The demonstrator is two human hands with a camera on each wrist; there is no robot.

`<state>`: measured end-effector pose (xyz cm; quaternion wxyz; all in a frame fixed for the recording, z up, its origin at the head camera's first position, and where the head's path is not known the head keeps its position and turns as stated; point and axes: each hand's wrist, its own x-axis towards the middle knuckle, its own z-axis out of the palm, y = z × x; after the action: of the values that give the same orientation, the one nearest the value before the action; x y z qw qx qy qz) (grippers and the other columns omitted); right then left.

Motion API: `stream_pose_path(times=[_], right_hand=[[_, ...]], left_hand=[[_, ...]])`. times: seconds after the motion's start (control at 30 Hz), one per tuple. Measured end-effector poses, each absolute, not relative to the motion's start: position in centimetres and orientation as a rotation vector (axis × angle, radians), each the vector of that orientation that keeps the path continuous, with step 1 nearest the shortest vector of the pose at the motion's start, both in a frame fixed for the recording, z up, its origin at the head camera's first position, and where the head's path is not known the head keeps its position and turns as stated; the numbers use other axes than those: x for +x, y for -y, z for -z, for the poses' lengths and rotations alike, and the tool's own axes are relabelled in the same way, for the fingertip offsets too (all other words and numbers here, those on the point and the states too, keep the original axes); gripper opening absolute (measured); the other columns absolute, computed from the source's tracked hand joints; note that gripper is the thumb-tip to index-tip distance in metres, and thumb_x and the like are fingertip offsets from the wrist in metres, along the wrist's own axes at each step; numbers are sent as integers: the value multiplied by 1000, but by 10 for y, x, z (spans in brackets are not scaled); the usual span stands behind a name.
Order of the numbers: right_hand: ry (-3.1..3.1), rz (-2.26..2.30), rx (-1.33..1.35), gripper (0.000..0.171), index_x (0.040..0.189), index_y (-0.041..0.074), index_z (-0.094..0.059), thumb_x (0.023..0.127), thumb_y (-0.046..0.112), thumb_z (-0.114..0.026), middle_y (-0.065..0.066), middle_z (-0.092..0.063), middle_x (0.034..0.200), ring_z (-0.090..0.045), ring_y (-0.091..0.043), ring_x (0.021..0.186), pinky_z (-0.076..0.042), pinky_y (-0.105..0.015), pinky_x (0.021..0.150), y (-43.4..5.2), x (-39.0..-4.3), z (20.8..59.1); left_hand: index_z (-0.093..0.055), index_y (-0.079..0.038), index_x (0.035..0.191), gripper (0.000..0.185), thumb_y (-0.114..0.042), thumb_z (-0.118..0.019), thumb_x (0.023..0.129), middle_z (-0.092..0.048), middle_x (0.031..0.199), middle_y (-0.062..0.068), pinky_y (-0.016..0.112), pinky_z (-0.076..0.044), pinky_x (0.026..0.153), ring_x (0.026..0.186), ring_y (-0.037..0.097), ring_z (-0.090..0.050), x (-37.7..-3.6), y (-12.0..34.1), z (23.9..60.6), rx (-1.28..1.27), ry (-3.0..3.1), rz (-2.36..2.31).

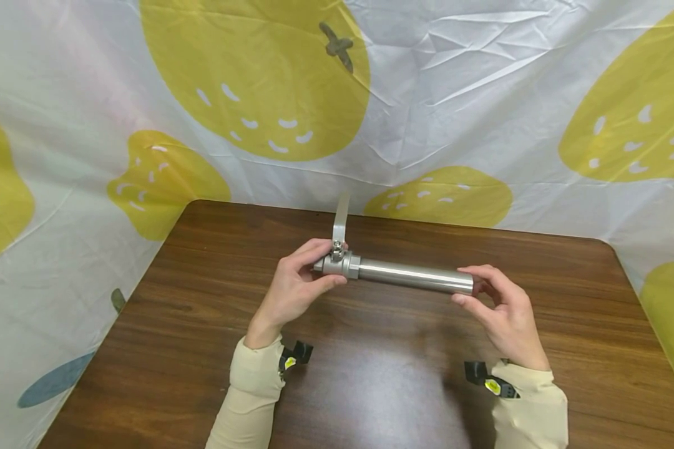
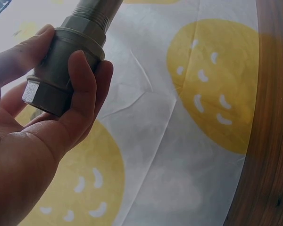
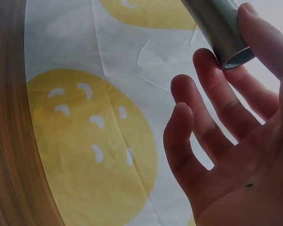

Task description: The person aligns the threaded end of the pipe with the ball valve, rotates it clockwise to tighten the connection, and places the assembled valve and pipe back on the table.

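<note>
Head view: a steel valve body (image 1: 337, 264) joined to a steel pipe (image 1: 412, 276) is held level above the wooden table (image 1: 202, 299), between the two hands. The valve end, at the left, is gripped by the left hand (image 1: 294, 287), whose fingers and thumb are curled round its hexagonal body. A flat lever handle (image 1: 341, 219) stands up from the valve toward the far side. The pipe's open right end is pinched between the thumb and forefinger of the right hand (image 1: 502, 315); the other fingers are loosely bent, apart from the pipe. A fruit-patterned cloth (image 1: 483, 93) hangs behind the table.
</note>
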<state>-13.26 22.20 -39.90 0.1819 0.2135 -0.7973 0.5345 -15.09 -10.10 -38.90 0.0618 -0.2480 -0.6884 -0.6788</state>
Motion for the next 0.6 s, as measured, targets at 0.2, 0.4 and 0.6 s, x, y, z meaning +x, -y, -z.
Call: stream_pose_path(times=[0.2,0.4,0.6], right_hand=[[2280,-1459,580,39,108,-2,-65,73,-16,-74,12,-60,86,-57,-2,74,-47,-10,70,-222,-132,399],[2328,-1472,498,24,100,0,-66,79,-10,-71,16,-60,81,-56,0,75,-47,-9,65,-223,-131,398],[2328,-1490,421,14,92,-2,-66,81,-10,-69,17,-62,76,-57,1,70,-46,-10,62,-223,-131,399]], left_hand=[[-57,13,125,53,13,-74,75,-57,123,25,21,-55,85,105,14,-59,-151,100,389,-755,2074,2050],[-58,11,123,50,11,-74,76,-58,123,24,21,-54,85,103,14,-59,-151,100,390,-773,2080,2051],[-59,10,123,50,9,-75,76,-58,122,24,21,-54,84,102,14,-58,-152,99,391,-786,2083,2043]])
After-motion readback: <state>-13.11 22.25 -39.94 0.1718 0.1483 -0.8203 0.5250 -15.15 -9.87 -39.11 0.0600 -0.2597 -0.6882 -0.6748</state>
